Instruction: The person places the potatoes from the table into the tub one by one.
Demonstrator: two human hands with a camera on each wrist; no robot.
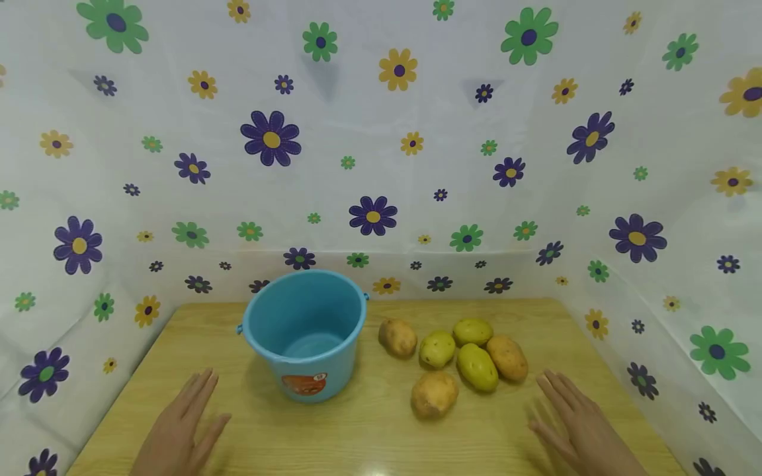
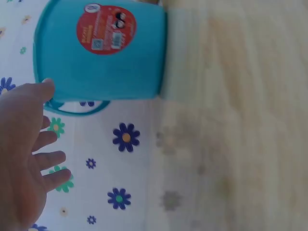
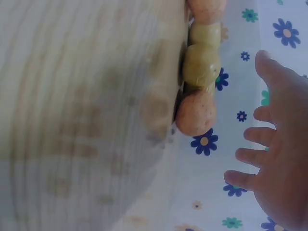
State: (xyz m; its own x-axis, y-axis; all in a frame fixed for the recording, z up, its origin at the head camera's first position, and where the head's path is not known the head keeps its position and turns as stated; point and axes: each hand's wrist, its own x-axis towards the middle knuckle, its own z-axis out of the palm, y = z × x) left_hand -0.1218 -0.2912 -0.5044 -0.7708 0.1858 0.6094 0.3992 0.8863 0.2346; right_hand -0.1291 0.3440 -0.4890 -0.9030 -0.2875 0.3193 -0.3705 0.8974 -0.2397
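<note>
A blue plastic bucket point(image 1: 315, 370) with a red label stands upright left of the middle of the table; the part of its inside that shows holds nothing. To its right lie several potatoes point(image 1: 434, 395), some brown and some greenish yellow, most of them grouped close together. My left hand point(image 1: 181, 426) is held at the front left, near the bucket, fingers straight and thumb apart, holding nothing. At the front right, my right hand point(image 1: 580, 423) is likewise spread with straight fingers, nearest to the potatoes and apart from them. The bucket's blue handle point(image 2: 82, 113) hangs at its side in the left wrist view.
The wooden table point(image 1: 357, 439) has a pale, glossy top. A white flowered sheet point(image 1: 369, 165) hangs behind it and along both sides, close to the table's edges.
</note>
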